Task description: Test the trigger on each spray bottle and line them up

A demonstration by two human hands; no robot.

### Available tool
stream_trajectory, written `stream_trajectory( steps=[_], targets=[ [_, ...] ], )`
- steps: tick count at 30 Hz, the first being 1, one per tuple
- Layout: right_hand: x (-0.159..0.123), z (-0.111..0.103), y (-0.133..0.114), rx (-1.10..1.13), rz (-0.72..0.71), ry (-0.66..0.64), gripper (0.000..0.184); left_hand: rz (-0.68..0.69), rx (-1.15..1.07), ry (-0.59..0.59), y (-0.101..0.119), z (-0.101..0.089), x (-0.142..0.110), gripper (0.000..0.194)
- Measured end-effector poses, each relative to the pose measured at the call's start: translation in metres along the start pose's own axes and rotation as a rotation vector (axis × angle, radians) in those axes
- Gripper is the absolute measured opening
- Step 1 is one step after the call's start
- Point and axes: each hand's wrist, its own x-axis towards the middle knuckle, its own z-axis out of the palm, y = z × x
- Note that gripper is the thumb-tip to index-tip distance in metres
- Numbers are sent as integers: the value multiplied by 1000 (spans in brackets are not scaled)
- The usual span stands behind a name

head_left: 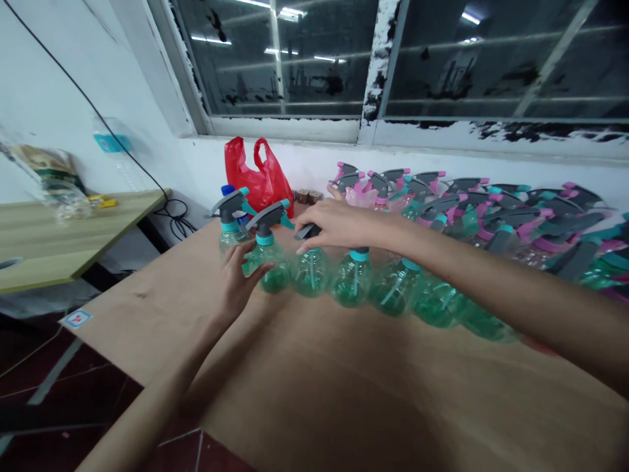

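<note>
A row of green transparent spray bottles (352, 280) with teal collars and grey trigger heads stands along the brown table (344, 380). My left hand (238, 278) wraps its fingers round the body of the second bottle (269, 262) from the left. My right hand (334, 226) reaches across and closes over the grey trigger head (308, 231) of the third bottle (311, 270). The leftmost bottle (230, 226) stands untouched beside my left hand.
Behind the row lie several more spray bottles with pink and teal heads (472, 210), up to the wall. A red plastic bag (258, 174) sits by the window sill. A second wooden table (59, 229) stands at the left, with cables (174, 219) between.
</note>
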Motion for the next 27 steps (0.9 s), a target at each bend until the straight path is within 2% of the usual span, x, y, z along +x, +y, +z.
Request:
stream_trajectory(
  steps=[5, 12, 15, 19, 20, 21, 22, 26, 27],
  targets=[
    [1, 4, -2, 24, -18, 11, 13, -22, -23, 10, -1, 5, 4, 42],
    [6, 4, -3, -1, -44, 21, 19, -34, -34, 29, 6, 1, -1, 46],
    [6, 4, -6, -5, -85, 17, 20, -40, -16, 49, 18, -7, -11, 45],
    [-1, 2, -16, -3, -132, 5, 21, -72, 21, 72, 48, -25, -35, 36],
    [-4, 0, -20, 4, -140, 0, 21, -97, 30, 60, 56, -28, -42, 35],
    [-9, -2, -26, 11, -144, -9, 21, -155, 52, -11, 64, -30, -49, 35],
    [-14, -4, -31, 16, -150, -18, 21, -147, 64, -67, 70, -31, -57, 36],
    [-43, -16, -57, 14, -170, -75, 15, 14, 66, -281, 84, -22, -84, 52],
    [-52, -19, -63, 13, -173, -80, 15, 30, 76, -301, 87, -18, -90, 57]
  ],
)
